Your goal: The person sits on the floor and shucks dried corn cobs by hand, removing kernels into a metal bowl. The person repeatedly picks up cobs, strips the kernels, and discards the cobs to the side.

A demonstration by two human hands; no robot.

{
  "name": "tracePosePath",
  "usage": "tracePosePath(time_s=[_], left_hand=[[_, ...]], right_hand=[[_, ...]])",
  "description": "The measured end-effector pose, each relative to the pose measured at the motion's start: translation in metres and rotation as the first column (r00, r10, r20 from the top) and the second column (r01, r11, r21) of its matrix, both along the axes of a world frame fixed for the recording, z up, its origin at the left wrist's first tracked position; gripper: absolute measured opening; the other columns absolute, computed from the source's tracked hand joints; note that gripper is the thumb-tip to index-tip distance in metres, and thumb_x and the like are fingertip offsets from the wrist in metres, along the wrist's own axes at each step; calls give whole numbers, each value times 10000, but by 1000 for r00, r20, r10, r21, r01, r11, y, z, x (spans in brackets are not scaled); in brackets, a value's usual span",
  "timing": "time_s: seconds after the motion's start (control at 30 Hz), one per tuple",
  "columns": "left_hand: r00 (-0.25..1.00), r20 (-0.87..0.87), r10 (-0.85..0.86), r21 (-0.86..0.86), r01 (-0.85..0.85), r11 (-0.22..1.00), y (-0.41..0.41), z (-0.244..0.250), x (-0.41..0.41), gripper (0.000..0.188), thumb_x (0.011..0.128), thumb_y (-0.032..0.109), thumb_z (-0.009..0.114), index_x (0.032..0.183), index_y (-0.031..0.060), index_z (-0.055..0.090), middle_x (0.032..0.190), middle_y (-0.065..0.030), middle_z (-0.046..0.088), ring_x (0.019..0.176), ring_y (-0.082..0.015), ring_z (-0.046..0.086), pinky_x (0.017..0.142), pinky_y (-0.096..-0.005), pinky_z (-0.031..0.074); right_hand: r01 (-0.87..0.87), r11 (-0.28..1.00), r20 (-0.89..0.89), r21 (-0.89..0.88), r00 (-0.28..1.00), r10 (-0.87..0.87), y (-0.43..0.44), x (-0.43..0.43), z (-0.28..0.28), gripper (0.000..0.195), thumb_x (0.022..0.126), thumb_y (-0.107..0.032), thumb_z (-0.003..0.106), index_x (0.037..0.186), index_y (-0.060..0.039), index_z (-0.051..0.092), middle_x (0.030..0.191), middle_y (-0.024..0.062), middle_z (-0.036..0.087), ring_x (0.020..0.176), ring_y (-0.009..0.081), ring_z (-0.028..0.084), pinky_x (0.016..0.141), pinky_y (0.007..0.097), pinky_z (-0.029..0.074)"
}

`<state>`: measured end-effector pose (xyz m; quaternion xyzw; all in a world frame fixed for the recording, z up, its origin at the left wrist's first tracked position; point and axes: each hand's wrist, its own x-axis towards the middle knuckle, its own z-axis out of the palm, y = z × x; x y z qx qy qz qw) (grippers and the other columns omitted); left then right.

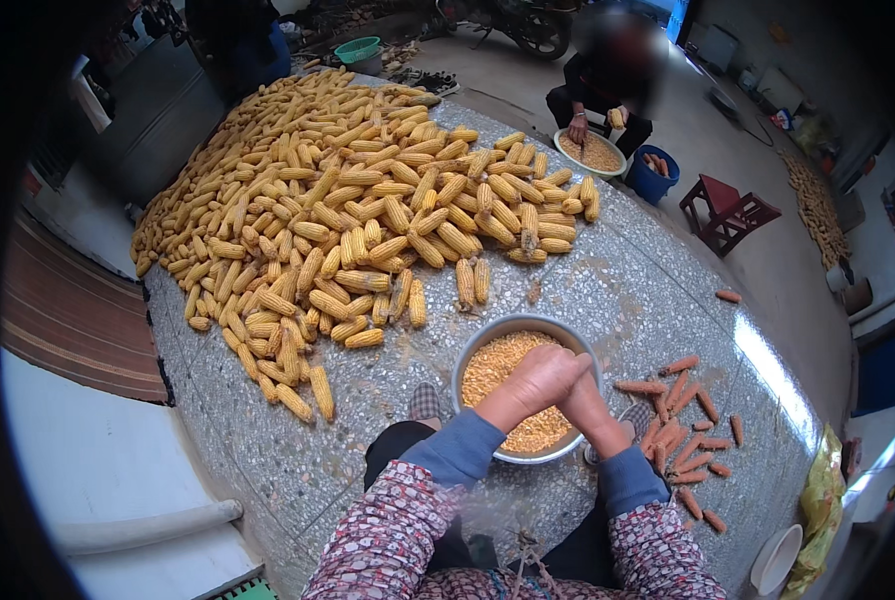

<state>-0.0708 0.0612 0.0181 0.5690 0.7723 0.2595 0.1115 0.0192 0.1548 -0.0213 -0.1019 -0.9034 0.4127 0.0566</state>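
Both of my hands meet above a round metal basin (460, 375) that stands on the speckled floor between my feet. Loose yellow corn kernels (496, 356) fill much of it. My left hand (541, 373) comes in from the left, fingers curled, and presses against my right hand (586, 401), whose fingers are largely covered. Whatever lies between the palms is hidden. Beyond the basin and to its left spreads a large heap of yellow corn cobs (357, 217). Bare reddish cobs (676, 435) without kernels lie scattered to the right of the basin.
Another person (612, 82) sits at the upper right, one hand in a bowl of kernels (590, 154), the other holding a cob. Near them are a blue bucket (651, 180) with bare cobs and a red stool (725, 210). A pale bowl (777, 559) and yellow plastic bag (819, 510) lie lower right.
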Motion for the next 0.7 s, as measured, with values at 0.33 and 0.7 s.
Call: tracePosePath(time_s=[0.33, 0.7], left_hand=[[1000, -16, 19, 18, -19, 1000, -1, 1, 2, 153, 815, 135, 545, 941, 82, 613, 814, -188, 665, 794, -370, 657, 669, -464, 508], [1000, -12, 15, 25, -15, 1000, -2, 9, 4, 119, 810, 119, 542, 908, 69, 587, 810, -176, 656, 802, -371, 647, 660, -478, 495]], right_hand=[[10, 999, -13, 43, 1000, -10, 3, -1, -15, 291, 831, -150, 604, 1096, -32, 608, 1098, 208, 635, 1034, 358, 608, 848, 412, 487], [38, 998, 39, 49, 998, -40, 2, 3, -23, 279, 825, -186, 604, 1062, -41, 627, 1035, 217, 652, 970, 386, 619, 796, 445, 498]])
